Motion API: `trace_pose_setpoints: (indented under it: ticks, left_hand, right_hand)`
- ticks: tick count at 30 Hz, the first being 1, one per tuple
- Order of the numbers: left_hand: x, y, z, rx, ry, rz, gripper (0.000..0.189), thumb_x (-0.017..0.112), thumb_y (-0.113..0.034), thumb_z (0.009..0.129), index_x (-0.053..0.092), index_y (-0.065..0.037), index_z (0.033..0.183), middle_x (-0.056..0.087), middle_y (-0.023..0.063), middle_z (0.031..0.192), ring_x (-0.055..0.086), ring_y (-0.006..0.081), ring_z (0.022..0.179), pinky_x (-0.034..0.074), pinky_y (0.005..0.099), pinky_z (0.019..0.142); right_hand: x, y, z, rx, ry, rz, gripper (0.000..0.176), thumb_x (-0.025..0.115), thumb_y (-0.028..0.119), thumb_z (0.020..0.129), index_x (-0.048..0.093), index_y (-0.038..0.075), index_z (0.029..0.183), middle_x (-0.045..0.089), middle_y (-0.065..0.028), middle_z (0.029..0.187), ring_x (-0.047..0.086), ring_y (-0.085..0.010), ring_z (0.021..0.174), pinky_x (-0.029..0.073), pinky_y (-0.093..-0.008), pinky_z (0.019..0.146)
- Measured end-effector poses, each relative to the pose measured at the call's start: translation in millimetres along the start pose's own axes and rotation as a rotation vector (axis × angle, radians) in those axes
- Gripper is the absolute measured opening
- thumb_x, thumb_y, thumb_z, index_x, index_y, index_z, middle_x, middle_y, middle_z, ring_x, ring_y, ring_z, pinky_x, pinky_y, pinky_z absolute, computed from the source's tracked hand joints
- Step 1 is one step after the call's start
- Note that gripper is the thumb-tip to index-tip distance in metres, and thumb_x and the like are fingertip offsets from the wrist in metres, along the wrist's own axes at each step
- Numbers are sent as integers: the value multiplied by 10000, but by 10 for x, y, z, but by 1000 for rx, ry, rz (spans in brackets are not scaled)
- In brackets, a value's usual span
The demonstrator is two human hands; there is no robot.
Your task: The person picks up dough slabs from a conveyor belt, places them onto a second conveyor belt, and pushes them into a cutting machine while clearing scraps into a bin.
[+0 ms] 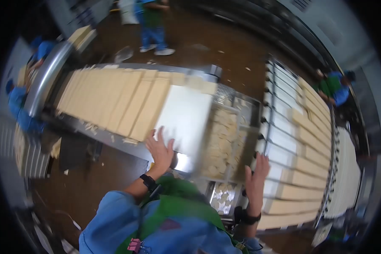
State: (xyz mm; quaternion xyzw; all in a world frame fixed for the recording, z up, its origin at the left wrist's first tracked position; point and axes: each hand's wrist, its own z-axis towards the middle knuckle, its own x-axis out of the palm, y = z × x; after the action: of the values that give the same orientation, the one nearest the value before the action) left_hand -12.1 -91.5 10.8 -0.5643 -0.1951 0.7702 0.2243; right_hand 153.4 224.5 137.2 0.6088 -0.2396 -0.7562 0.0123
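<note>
My left hand (pixel 160 149) is over the near edge of a white conveyor belt (pixel 183 116), its fingers spread and nothing in them. Just beyond its fingertips are long pale strips (pixel 110 99), which look like sheets of dough or wafer, lying side by side on the belt. My right hand (pixel 257 173) is by the left edge of a second conveyor (pixel 283 158), fingers stretched out and thumb apart, holding nothing that I can see. More pale strips (pixel 313 165) lie on that second belt under thin dark cross lines.
Between the two belts stands a metal tray (pixel 218 144) with pale broken pieces. A smaller tray (pixel 223 198) with scraps is near my body. Co-workers (pixel 23 101) are by a metal roller (pixel 51 78) at left; another person (pixel 336 86) is beyond the right belt. Someone (pixel 152 25) stands behind.
</note>
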Motion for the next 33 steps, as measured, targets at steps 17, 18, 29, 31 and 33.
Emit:
trace_pose_setpoints:
  ticks: [17,18,29,31,33]
  left_hand:
    - [-242,884,504,-406,114,-203,902,871,-154,805,373,59,1525,401,269,1343,533,494,1212,503,515,995]
    - [-246,882,512,-406,113,-203,902,871,-154,805,373,59,1525,401,269,1343,533,494,1212,503,515,995]
    - [-114,676,656,-279,249,-82,882,881,-234,797,401,13,1495,421,269,1383,518,484,1266,492,538,1019]
    - [-123,574,740,-206,351,-44,904,891,-267,784,419,0,1508,451,274,1396,527,482,1269,495,545,1028]
    - [-24,631,724,-73,364,74,992,910,-319,742,423,-32,1558,504,277,1396,574,465,1191,517,547,989]
  right_hand:
    - [3415,2742,3684,-523,155,-97,413,729,327,945,680,7,1202,607,-182,1237,540,-368,1202,435,-510,1054]
    - [3422,2783,3689,-502,128,-112,389,726,338,946,685,9,1150,612,-177,1211,548,-364,1181,452,-508,1031]
    - [2905,1559,3382,-365,91,-104,452,676,436,995,680,-6,1090,719,-220,1018,702,-436,969,557,-524,863]
    - [2675,1186,3201,-289,79,-192,492,658,449,1015,660,-28,1139,704,-258,1019,699,-446,966,569,-527,848]
    - [2603,1015,2966,-284,-47,-139,472,640,437,1024,672,-18,1148,698,-257,1124,672,-428,1052,539,-527,937]
